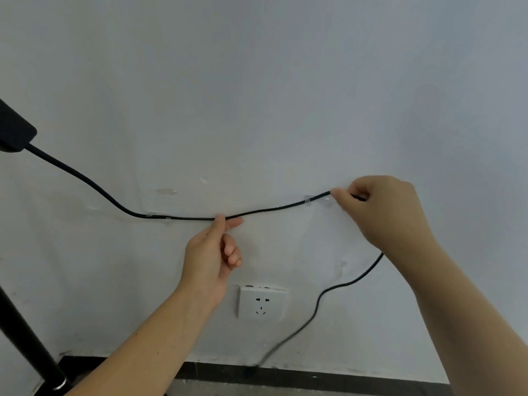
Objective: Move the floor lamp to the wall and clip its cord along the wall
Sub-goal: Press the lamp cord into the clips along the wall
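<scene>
The black cord [271, 209] runs along the white wall [257, 95] from the lamp's black box [14, 132] at the left edge. It passes a clear clip [167, 219] on the left and a second clear clip [308, 200] further right. My left hand [213, 252] pinches the cord between the two clips with thumb and forefinger. My right hand [383, 210] grips the cord just right of the second clip, pressed near the wall. Below that hand the cord hangs loose down to the floor. The lamp's black pole [25, 338] stands at the lower left.
A white wall socket [261, 302] sits below the cord, between my hands. A dark skirting strip [314, 375] runs along the foot of the wall. Old glue marks [165, 191] dot the wall above the cord.
</scene>
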